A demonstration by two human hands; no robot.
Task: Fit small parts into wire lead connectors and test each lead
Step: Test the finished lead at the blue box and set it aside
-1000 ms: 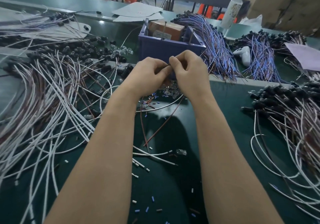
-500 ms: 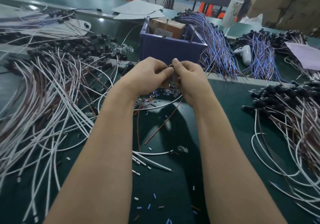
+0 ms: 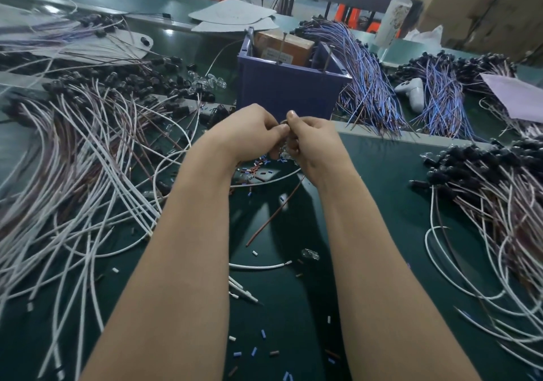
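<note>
The lead (image 3: 273, 213) is held up over the middle of the green mat (image 3: 382, 210), just in front of the blue bin (image 3: 291, 95). Its top end is pinched between the two hands, and its brown wire hangs from under the right hand (image 3: 316, 142) down to the mat. The left hand (image 3: 249, 133) and the right are pressed together, fingers curled and thumb tips (image 3: 292, 115) meeting over the lead's end. A thin dark bit shows between them, too small to tell what it is. Whether a small part is in the grip cannot be told. Right below the hands lies a scatter of red, blue and white sleeve bits (image 3: 258, 168), with more nearer the person. A clear part (image 3: 310, 253) lies on the mat between the forearms, near a loose white wire (image 3: 258, 267). To the left spreads a big pile of white and brown leads (image 3: 73, 157), black connectors at its far end. A like pile (image 3: 499, 204) lies at the right edge. A brown box (image 3: 285, 46) stands in the bin. Clear parts (image 3: 207, 82) lie in a heap left of it, and blue leads (image 3: 367, 86) drape to its right. Beyond those lie a white gadget (image 3: 412, 92) and a pale paper (image 3: 520, 98), with a bottle (image 3: 393, 13) farther back.
</note>
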